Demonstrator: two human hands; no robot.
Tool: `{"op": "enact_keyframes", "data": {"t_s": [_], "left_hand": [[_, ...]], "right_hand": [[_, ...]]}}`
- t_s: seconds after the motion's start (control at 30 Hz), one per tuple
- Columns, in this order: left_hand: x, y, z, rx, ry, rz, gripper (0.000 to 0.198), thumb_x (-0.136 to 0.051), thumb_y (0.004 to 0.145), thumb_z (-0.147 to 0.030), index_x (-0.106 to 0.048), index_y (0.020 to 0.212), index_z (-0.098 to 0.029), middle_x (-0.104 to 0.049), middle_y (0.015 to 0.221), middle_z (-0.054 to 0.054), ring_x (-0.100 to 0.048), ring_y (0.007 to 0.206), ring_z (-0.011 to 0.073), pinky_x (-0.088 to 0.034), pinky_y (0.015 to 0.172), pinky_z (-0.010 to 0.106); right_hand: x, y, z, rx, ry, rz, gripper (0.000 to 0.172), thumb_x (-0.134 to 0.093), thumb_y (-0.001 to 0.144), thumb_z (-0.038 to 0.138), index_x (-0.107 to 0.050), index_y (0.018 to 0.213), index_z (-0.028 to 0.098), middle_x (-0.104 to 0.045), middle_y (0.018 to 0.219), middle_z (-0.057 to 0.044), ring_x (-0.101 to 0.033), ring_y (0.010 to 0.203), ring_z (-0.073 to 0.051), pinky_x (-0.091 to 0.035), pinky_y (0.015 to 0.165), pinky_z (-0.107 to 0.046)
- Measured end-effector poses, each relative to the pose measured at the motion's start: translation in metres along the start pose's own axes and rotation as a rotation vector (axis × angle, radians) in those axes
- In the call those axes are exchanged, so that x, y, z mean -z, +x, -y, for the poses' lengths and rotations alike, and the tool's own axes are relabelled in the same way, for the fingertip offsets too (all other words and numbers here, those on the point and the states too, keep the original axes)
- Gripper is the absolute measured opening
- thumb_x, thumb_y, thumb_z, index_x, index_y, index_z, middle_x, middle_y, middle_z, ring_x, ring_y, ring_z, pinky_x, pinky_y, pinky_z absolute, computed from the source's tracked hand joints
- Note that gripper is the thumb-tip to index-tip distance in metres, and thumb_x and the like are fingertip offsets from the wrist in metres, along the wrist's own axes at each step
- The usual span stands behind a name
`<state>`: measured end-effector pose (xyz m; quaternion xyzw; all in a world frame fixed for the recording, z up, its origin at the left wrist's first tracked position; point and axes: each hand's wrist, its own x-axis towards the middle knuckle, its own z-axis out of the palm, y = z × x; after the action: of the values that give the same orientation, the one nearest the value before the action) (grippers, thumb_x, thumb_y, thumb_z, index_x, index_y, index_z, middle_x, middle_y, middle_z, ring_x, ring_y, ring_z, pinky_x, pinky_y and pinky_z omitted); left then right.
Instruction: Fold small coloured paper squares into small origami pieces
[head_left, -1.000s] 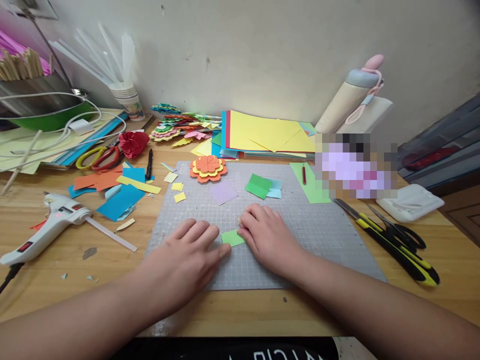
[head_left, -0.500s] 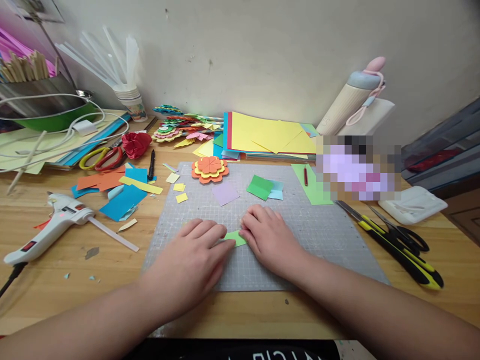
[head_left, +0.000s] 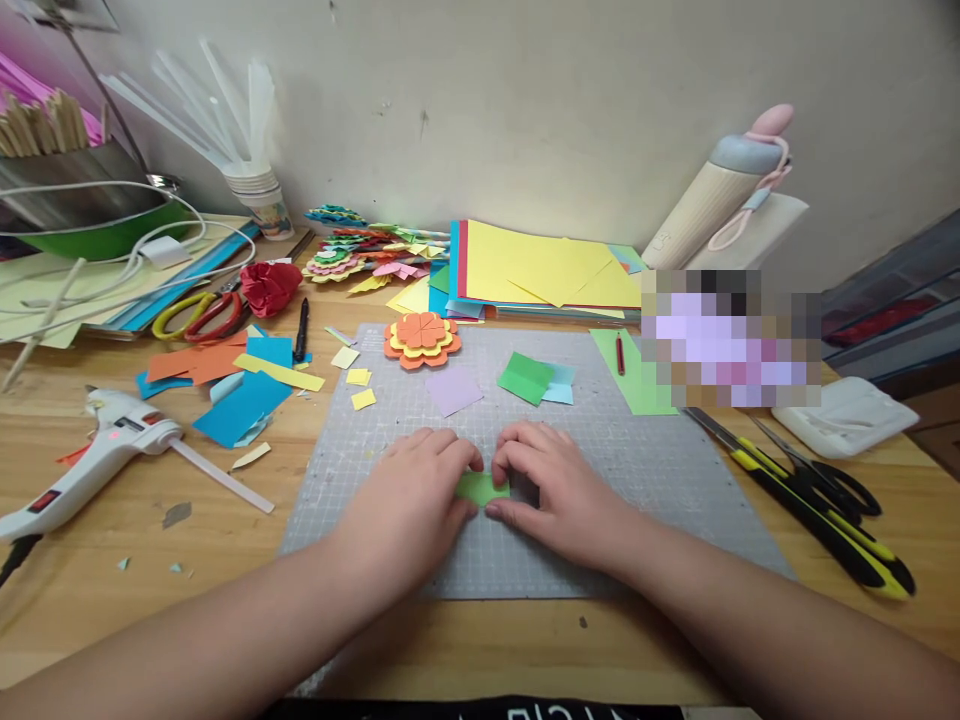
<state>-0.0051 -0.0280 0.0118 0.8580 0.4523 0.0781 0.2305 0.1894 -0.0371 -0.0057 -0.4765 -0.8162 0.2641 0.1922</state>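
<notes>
A small light green piece of paper [head_left: 482, 488] lies on the grey cutting mat [head_left: 600, 570], its ends partly covered by my fingers. My left hand [head_left: 416, 490] grips its left end between thumb and fingers. At the right end, my right hand [head_left: 551, 490] pinches it, thumb along the near edge and fingertips at the far edge. Beyond my hands on the mat lie a purple paper square [head_left: 453, 390], a creased dark green paper [head_left: 525, 378] over a light blue one [head_left: 560, 384], and a layered orange and yellow paper flower [head_left: 422, 341].
At left lie a glue gun [head_left: 112, 450], paper scraps [head_left: 244, 405] and red- and yellow-handled scissors [head_left: 214, 315]. At right are a yellow and black utility knife [head_left: 817, 520], black scissors [head_left: 836, 487] and a white case [head_left: 844, 415]. Stacked coloured paper [head_left: 540, 270] and a bottle [head_left: 712, 190] stand behind.
My fingers have shifted their hold on the green paper, both thumbs now at its near edge. The paper sits slightly nearer and looks like a narrow flat strip. The view has shifted a little.
</notes>
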Motion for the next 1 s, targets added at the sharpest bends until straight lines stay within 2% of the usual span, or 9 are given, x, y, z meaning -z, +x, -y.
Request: {"op": "enact_keyframes", "data": {"t_s": [0.13,0.27,0.37,0.5,0.57,0.67,0.83,0.9,1.0], "left_hand": [[-0.004,0.000,0.002,-0.022,-0.063,0.027,0.011,-0.056,0.079,-0.010,-0.055,0.085,-0.020,-0.063,0.084,0.001,-0.057,0.082,0.0210,-0.045,0.075,0.038],[-0.004,-0.002,0.007,-0.136,-0.095,-0.055,0.010,-0.052,0.084,-0.011,-0.053,0.078,-0.020,-0.062,0.076,-0.001,-0.056,0.074,0.0178,-0.042,0.071,0.034],[0.000,-0.003,0.013,-0.264,-0.080,-0.176,0.013,-0.048,0.086,-0.008,-0.052,0.080,-0.020,-0.062,0.079,-0.001,-0.055,0.076,0.0164,-0.040,0.073,0.032],[0.005,-0.004,0.018,-0.337,0.171,-0.300,0.021,-0.041,0.087,-0.004,-0.052,0.077,-0.019,-0.062,0.088,0.001,-0.052,0.082,0.0179,-0.037,0.075,0.034],[0.005,-0.004,0.017,-0.309,0.290,-0.274,0.021,-0.042,0.084,-0.003,-0.052,0.076,-0.019,-0.061,0.088,0.002,-0.050,0.082,0.0193,-0.035,0.073,0.034],[0.000,-0.007,0.011,-0.323,0.310,-0.167,0.014,-0.048,0.083,-0.008,-0.052,0.077,-0.019,-0.060,0.083,0.001,-0.050,0.081,0.0202,-0.035,0.074,0.036],[-0.005,-0.015,0.005,-0.391,0.315,-0.160,0.023,-0.047,0.089,-0.012,-0.052,0.067,-0.018,-0.057,0.069,0.000,-0.049,0.070,0.0173,-0.034,0.072,0.035],[-0.004,-0.017,0.005,-0.327,0.260,-0.138,0.024,-0.049,0.090,-0.015,-0.055,0.067,-0.018,-0.058,0.069,0.000,-0.051,0.070,0.0176,-0.034,0.071,0.035],[0.001,-0.015,0.008,-0.143,0.061,-0.044,0.021,-0.054,0.090,-0.026,-0.063,0.072,-0.020,-0.060,0.071,-0.001,-0.054,0.075,0.0182,-0.035,0.073,0.035]], "right_hand": [[0.001,0.001,0.000,0.022,0.021,0.023,0.021,-0.069,0.079,0.025,-0.050,0.086,0.022,-0.058,0.089,0.001,-0.050,0.088,-0.019,-0.034,0.079,-0.036],[0.003,0.000,-0.002,0.125,0.020,0.056,0.017,-0.069,0.079,0.025,-0.057,0.091,0.023,-0.057,0.101,-0.001,-0.050,0.098,-0.020,-0.033,0.085,-0.038],[0.005,-0.001,-0.004,0.240,-0.013,-0.061,0.013,-0.063,0.082,0.018,-0.060,0.093,0.024,-0.057,0.111,-0.002,-0.050,0.105,-0.021,-0.030,0.090,-0.040],[0.007,-0.003,-0.002,0.418,-0.158,-0.170,0.015,-0.050,0.087,0.009,-0.058,0.084,0.021,-0.064,0.098,-0.001,-0.055,0.096,-0.018,-0.030,0.088,-0.039],[0.005,-0.003,0.000,0.455,-0.262,-0.148,0.020,-0.045,0.090,0.009,-0.057,0.078,0.020,-0.066,0.089,-0.001,-0.056,0.086,-0.016,-0.033,0.083,-0.037],[-0.001,-0.005,0.003,0.447,-0.376,-0.102,0.028,-0.040,0.092,0.010,-0.055,0.071,0.019,-0.065,0.080,-0.003,-0.051,0.071,-0.016,-0.035,0.074,-0.035],[-0.006,-0.009,0.006,0.458,-0.322,-0.053,0.025,-0.042,0.091,0.010,-0.056,0.072,0.017,-0.067,0.085,-0.005,-0.052,0.072,-0.016,-0.035,0.070,-0.034],[-0.003,-0.009,0.007,0.389,-0.206,-0.022,0.020,-0.046,0.092,0.015,-0.058,0.076,0.017,-0.067,0.086,-0.003,-0.054,0.075,-0.016,-0.035,0.072,-0.035],[0.002,-0.007,0.006,0.186,-0.029,0.029,0.016,-0.051,0.092,0.022,-0.059,0.080,0.018,-0.065,0.087,-0.001,-0.057,0.082,-0.016,-0.037,0.076,-0.034]]}}
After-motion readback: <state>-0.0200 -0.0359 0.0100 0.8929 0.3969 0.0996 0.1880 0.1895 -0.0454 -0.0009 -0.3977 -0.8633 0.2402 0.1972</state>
